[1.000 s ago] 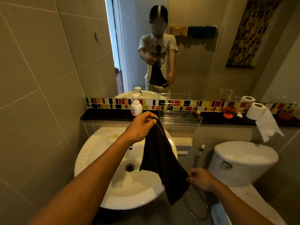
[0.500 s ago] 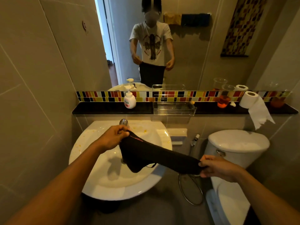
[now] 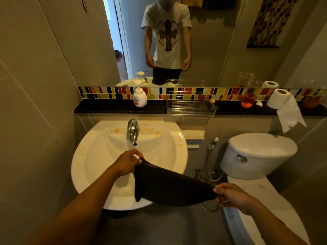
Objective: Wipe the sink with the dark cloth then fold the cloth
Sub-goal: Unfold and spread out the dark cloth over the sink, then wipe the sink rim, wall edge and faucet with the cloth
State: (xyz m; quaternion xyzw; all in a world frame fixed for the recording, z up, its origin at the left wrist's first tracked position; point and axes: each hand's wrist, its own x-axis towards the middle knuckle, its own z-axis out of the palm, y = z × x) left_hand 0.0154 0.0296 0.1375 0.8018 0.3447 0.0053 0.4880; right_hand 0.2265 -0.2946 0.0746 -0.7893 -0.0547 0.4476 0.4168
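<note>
Stained sink (image 3: 99, 156) below; left hand (image 3: 126, 162), right hand (image 3: 231, 195) grip dark cloth (image 3: 169, 186) corners; faucet (image 3: 132, 131) behind.

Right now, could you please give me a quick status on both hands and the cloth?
Left hand and right hand each pinch a corner. Dark cloth sags over the sink. Rim shows orange stains.

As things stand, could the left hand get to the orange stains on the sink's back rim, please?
Probably yes. The left hand hovers over the sink basin, with only the faucet standing near the stains. It is pinching a corner of the dark cloth, whose other end the right hand holds.
</note>
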